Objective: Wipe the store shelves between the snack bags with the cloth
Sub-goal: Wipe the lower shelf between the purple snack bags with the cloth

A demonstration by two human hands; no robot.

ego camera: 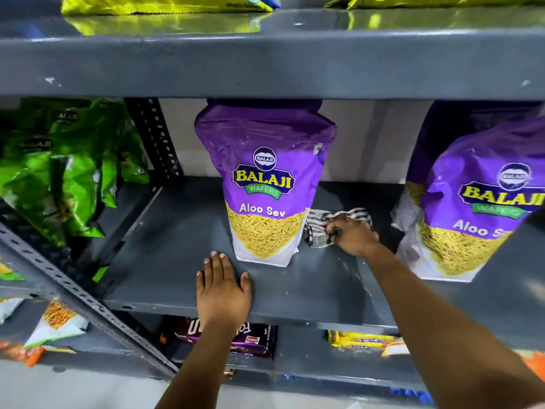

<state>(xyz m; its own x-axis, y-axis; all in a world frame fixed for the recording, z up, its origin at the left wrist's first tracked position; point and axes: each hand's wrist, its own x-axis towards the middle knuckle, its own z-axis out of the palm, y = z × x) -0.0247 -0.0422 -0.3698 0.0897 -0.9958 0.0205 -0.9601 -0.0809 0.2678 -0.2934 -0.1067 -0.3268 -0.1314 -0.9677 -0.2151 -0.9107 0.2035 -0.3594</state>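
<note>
On the far left, past the slotted post (156,137), green snack bags (67,172) lean in a pile on the next rack. The grey shelf (182,237) in front of you is bare near its left edge. Your left hand (222,287) lies flat on the shelf close to the front edge, palm down, fingers a little spread, holding nothing. Its fingertips are just in front of the middle purple bag (265,184), which stands upright near the middle of the shelf and says Aloo Sev. Just to the right of that bag, between the two purple bags, is the striped cloth (318,228), bunched up on the shelf and touching the middle bag's lower right side. Your right hand (352,234) is on top of the cloth, fingers curled down and gripping it. Farther right, the second purple bag (477,202) stands tilted near the right edge of the shelf. Yellow bags (165,4) lie on the shelf above. Dark and yellow packs (362,342) lie on the shelf below.
</note>
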